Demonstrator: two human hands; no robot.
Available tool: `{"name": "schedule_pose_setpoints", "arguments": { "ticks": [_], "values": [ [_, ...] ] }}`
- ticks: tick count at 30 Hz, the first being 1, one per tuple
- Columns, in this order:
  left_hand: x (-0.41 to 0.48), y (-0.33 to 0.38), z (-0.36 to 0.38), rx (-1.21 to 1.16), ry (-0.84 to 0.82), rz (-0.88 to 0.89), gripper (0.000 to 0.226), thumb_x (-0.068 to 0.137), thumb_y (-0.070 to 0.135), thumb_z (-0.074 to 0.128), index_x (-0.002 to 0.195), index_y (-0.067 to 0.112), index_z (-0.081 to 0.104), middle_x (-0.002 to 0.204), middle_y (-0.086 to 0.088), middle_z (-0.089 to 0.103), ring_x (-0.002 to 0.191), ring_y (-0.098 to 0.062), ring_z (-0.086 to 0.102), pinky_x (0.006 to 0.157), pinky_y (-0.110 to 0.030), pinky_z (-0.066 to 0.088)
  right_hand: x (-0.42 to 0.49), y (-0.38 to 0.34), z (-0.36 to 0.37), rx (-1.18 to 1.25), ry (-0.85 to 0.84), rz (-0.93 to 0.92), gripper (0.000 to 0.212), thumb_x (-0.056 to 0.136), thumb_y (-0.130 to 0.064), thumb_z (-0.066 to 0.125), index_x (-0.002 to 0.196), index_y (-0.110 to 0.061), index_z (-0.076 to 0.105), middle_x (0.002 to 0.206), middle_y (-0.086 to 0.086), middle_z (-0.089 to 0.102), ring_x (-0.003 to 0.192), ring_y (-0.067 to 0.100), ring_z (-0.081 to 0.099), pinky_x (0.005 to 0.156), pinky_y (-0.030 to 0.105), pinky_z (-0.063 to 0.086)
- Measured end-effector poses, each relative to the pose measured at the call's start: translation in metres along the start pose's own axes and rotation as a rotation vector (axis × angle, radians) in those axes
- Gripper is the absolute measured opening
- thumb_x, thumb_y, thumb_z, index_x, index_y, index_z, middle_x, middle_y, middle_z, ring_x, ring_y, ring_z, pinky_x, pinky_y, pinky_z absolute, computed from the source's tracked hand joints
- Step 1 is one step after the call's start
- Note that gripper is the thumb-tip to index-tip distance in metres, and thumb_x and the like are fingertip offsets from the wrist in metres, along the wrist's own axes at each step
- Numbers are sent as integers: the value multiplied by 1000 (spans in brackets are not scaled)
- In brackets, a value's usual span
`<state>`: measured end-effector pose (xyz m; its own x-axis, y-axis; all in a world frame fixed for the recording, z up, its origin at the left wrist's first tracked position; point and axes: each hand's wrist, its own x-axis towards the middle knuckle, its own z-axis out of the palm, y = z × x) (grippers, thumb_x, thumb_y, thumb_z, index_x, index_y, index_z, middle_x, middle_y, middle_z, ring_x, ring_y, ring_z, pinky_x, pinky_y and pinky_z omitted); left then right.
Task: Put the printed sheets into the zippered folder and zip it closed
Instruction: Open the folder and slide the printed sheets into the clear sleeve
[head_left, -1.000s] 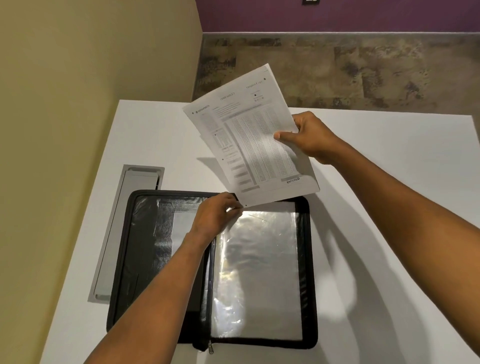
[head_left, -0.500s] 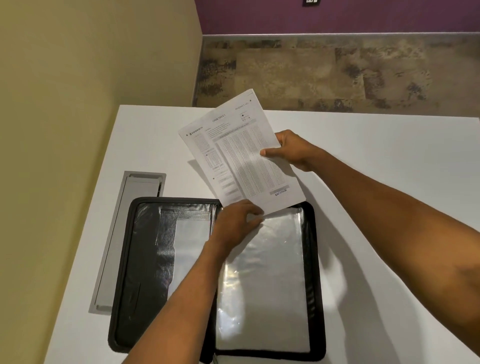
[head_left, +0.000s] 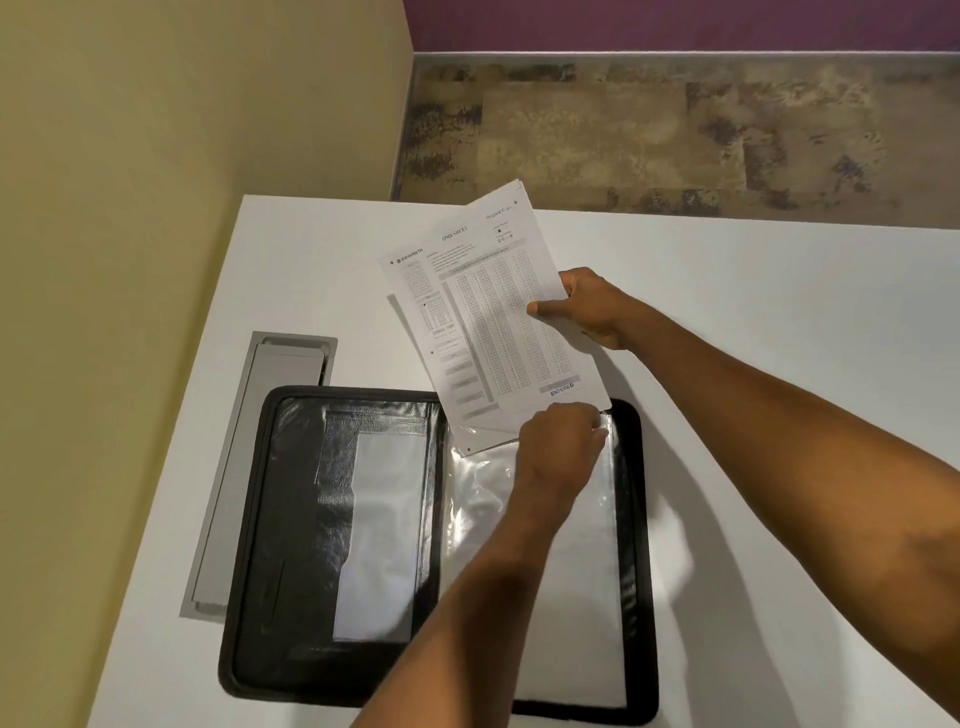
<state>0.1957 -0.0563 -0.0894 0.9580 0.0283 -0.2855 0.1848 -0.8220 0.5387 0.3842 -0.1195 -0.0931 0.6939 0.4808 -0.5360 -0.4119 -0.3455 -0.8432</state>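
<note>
You had the folder (head_left: 343, 519) lying open and flat on the table (head_left: 779, 312), both halves showing, with its zip fully undone. The sheets (head_left: 493, 322) were only starting to go in: their lower corner had slipped under the top edge of the clear sleeve (head_left: 561, 597) on the folder's right half, while most of the paper stood tilted above the folder's far edge.

Your right hand (head_left: 592, 309) pinched the sheets by their right edge, thumb on the printed face and fingers behind, beyond the folder's far right corner. Your left hand (head_left: 558, 449) sat at the top of the sleeve, fingers curled closed at its mouth; it looked as if you were holding the plastic lip open, though I could not tell exactly what the fingertips gripped.

The folder's left half held a pale insert (head_left: 379, 535) in its pocket, and a grey slot (head_left: 260, 467) lay in the table just left of the folder.

So, by my reading, you were early in the job. The opening was done. Still left: sliding the sheets squarely down into the sleeve, folding the left half over, and running the zip round.
</note>
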Motion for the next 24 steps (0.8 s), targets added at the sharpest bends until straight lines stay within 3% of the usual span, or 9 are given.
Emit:
{"name": "schedule_pose_setpoints", "arguments": {
  "ticks": [2,5,8,11,15,17,20,24],
  "values": [
    [1,6,-1,82,15,-22,19,91,17,60,73,20,66,67,1,66,59,-24,61,62,-38,57,2,0,-1,-3,2,15,35,92,-11,75,126,-8,71,123,6,75,110,27,73,100,49,57],
    [0,18,-6,141,20,14,19,91,12,61,72,18,61,65,-2,62,54,-25,55,55,-34,49,7,1,-2,1,-1,50,35,92,-11,75,126,-8,71,122,6,75,109,27,74,101,49,57],
    [-2,29,-13,204,-3,47,14,91,10,66,78,16,65,70,-5,64,60,-27,60,56,-32,40,10,0,-3,-13,-2,80,35,91,-12,76,126,-9,71,121,5,76,109,28,73,101,50,56],
    [-3,35,-16,228,-34,41,11,89,5,67,84,14,68,71,-7,61,69,-31,68,59,-32,40,11,0,-3,-21,16,122,34,92,-9,75,125,-9,71,120,5,76,109,28,72,102,49,55],
    [-6,40,-21,241,-48,22,10,90,4,67,92,14,70,87,-9,73,76,-32,71,61,-33,40,10,4,-3,-13,37,167,33,92,-8,75,125,-9,70,118,6,76,108,29,72,101,47,56],
    [-9,43,-23,246,-34,24,11,88,4,69,92,14,72,85,-9,74,74,-31,71,60,-32,40,8,6,-2,12,44,180,33,93,-7,73,126,-9,69,116,4,75,109,28,70,99,44,55],
    [-13,47,-23,285,-10,87,11,88,2,71,92,12,74,79,-9,74,69,-31,73,59,-32,44,7,10,-1,32,56,193,36,93,-7,73,129,-10,68,122,5,73,112,29,69,102,45,53],
    [-15,45,-21,354,-25,140,14,94,7,68,106,13,72,90,-7,73,80,-27,73,67,-33,48,6,19,0,34,80,217,43,91,-13,77,133,-11,66,128,5,72,118,30,67,107,46,50]
  ]
}}
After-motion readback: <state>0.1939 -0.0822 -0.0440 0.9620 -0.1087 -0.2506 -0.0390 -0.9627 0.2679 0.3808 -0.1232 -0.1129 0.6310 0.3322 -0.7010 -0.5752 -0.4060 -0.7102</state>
